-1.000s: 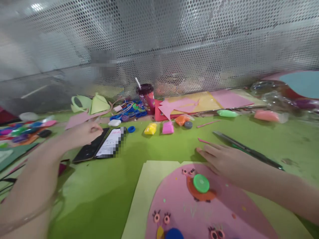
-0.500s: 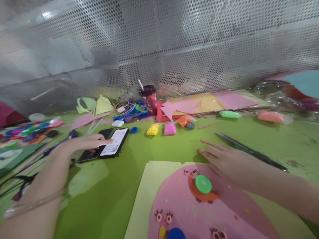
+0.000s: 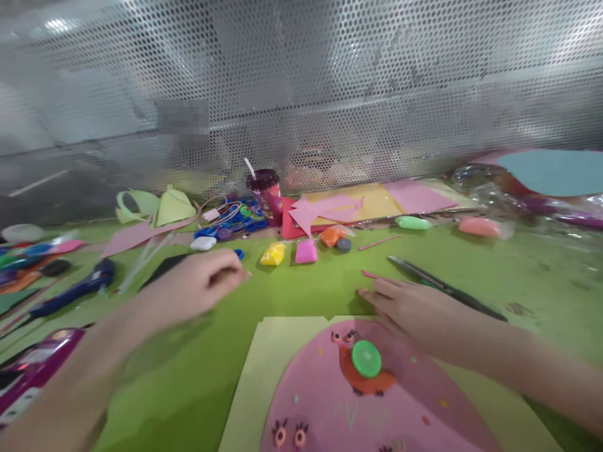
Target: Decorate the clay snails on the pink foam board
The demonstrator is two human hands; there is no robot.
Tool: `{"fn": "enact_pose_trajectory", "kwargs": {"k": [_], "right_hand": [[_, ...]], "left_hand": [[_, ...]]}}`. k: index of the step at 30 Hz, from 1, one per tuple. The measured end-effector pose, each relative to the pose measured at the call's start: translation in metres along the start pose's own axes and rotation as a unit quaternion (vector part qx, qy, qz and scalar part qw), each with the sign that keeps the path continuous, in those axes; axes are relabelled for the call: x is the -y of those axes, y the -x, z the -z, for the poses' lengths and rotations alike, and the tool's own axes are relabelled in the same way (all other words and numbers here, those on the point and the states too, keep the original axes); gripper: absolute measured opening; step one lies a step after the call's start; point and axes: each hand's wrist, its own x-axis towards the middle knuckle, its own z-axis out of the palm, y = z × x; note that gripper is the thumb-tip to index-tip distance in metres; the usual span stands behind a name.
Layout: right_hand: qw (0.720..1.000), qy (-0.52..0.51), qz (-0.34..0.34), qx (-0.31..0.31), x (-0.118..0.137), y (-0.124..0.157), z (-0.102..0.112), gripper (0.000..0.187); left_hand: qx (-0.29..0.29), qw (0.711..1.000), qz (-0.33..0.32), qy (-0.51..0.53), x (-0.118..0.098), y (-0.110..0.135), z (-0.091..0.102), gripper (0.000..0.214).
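Note:
My left hand (image 3: 200, 282) is raised over the green table, its fingers curled and the tips brought together in a pinch. Anything between the tips is too small or hidden to make out. Behind it shows a piece of the black phone case (image 3: 162, 270); the phone screen is covered by the hand. My right hand (image 3: 400, 307) lies flat, fingers stretched, at the upper edge of the pink paper shape (image 3: 325, 389). On that shape sits an orange clay snail (image 3: 348, 367) with a green bottle cap (image 3: 366, 359) for its shell. A utility knife (image 3: 447, 289) lies beyond my right hand.
Across the back are a dark drink cup (image 3: 268, 194), paper scraps (image 3: 325, 210), and yellow (image 3: 273, 254), pink (image 3: 306, 251) and orange clay (image 3: 332, 235). At left lie a dark blue glue gun (image 3: 78, 292) and a purple device (image 3: 44, 367). A perforated metal panel (image 3: 301, 81) stands behind.
My left hand has lifted from the phone screen and moved right, its pointing finger now curled. My right hand keeps its place by the paper. The view has shifted slightly.

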Motion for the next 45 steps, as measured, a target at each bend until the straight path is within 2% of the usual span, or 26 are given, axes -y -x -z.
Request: {"fn": "enact_pose_trajectory", "kwargs": {"k": [2,3,5,7,9,11,19,26,34,45], "right_hand": [[1.000,-0.012,-0.025,0.001,0.000,-0.001,0.003,0.025],[0.999,-0.019,-0.037,0.001,0.000,-0.002,0.004,0.027],[0.998,-0.036,-0.057,0.001,0.000,-0.003,0.007,0.029],[0.996,-0.052,-0.069,0.003,-0.002,-0.005,0.009,0.029],[0.995,-0.062,-0.080,0.002,-0.002,-0.006,0.010,0.029],[0.994,-0.066,-0.092,-0.003,-0.002,-0.006,0.010,0.030],[0.994,-0.048,-0.093,-0.029,-0.002,-0.003,0.002,0.030],[0.998,-0.007,-0.054,-0.035,-0.001,-0.003,-0.001,0.029],[0.999,0.031,-0.014,0.006,0.000,-0.006,-0.011,0.022],[0.995,0.046,0.008,0.088,-0.001,-0.016,0.001,0.017]], "left_hand": [[0.079,0.996,-0.050,0.010,-0.035,0.005,-0.013,0.030],[0.098,0.991,-0.085,0.014,-0.050,0.009,-0.019,0.032],[0.116,0.986,-0.118,-0.008,-0.071,0.019,-0.028,0.033],[0.125,0.974,-0.185,-0.025,-0.080,0.027,-0.034,0.031],[0.100,0.966,-0.233,-0.042,-0.081,0.030,-0.036,0.032],[0.081,0.963,-0.248,-0.061,-0.078,0.030,-0.038,0.032],[0.099,0.970,-0.207,-0.083,-0.070,0.020,-0.043,0.023],[0.114,0.961,-0.237,-0.090,-0.073,0.021,-0.044,0.022],[0.127,0.960,-0.239,-0.067,-0.073,0.020,-0.045,0.021],[0.112,0.961,-0.247,-0.059,-0.072,0.020,-0.049,0.024]]}}
